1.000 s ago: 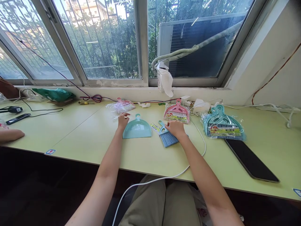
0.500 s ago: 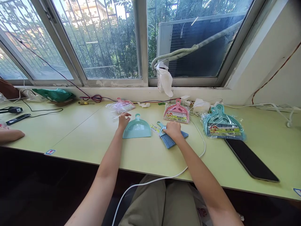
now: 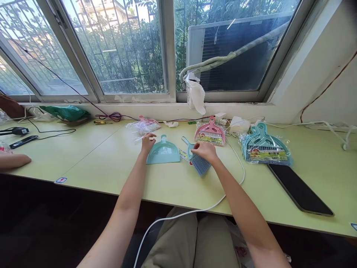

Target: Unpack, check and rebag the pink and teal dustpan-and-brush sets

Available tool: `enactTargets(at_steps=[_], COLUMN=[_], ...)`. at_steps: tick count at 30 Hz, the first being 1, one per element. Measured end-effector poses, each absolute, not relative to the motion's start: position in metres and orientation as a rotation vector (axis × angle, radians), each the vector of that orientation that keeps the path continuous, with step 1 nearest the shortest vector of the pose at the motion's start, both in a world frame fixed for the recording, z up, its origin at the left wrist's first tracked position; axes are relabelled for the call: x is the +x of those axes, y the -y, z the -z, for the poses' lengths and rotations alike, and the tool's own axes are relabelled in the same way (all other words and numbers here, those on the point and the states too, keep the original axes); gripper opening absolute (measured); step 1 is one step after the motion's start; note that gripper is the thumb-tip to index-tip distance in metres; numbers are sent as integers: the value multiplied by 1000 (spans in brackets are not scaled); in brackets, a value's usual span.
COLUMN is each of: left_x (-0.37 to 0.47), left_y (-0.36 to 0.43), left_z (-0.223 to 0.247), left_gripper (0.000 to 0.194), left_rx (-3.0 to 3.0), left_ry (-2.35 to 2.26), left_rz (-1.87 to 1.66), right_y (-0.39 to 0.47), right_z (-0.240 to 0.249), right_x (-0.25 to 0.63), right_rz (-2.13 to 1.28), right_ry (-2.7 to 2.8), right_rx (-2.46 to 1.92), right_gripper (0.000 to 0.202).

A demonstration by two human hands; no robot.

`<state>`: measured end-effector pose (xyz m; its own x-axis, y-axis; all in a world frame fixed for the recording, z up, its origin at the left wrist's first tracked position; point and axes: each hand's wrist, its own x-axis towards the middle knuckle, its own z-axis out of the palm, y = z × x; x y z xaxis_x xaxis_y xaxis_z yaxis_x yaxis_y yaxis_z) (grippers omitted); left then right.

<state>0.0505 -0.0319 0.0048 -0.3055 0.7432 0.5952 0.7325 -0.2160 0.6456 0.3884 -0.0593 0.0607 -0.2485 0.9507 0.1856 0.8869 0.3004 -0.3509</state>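
Observation:
A light teal dustpan (image 3: 163, 152) lies on the yellow-green table (image 3: 108, 167), its handle pointing to the window. My left hand (image 3: 147, 142) is beside the dustpan's upper left edge, thumb and forefinger curved with a gap between them. To the right, my right hand (image 3: 205, 150) pinches the small blue brush (image 3: 199, 163) near the base of its teal handle, which points up and left. A yellow printed card (image 3: 183, 155) lies between the dustpan and the brush, partly under the brush.
Behind the brush is a wrapped pink set (image 3: 210, 133); wrapped teal sets (image 3: 263, 147) stand farther right beside a black tablet (image 3: 299, 189). A white cable (image 3: 242, 167) crosses the table. Another person's arm (image 3: 13, 161) rests at the far left.
My right hand has shifted from a fist over the brush to a pinch at its handle base. The brush has turned, with its bristles narrower in view. My left hand is nearly unmoved.

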Motion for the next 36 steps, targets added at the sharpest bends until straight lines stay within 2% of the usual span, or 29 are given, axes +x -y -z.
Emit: enactTargets(at_steps=[6, 13, 22, 36], left_x=[52, 54, 51, 60], left_y=[33, 33, 27, 33], left_z=[-6, -9, -3, -8], left_gripper=[40, 32, 23, 26], left_rx=[1782, 1756, 1836, 1851], left_ry=[-1915, -1910, -1938, -1930], left_rz=[-1686, -1692, -1622, -1612], right_y=[72, 86, 84, 81], right_z=[-65, -65, -61, -57], right_x=[376, 363, 362, 363], right_rz=[-172, 1, 30, 65], right_ry=[2204, 2268, 2286, 2330], right_rx=[-1525, -1413, -1439, -1460], right_gripper=[20, 21, 22, 23])
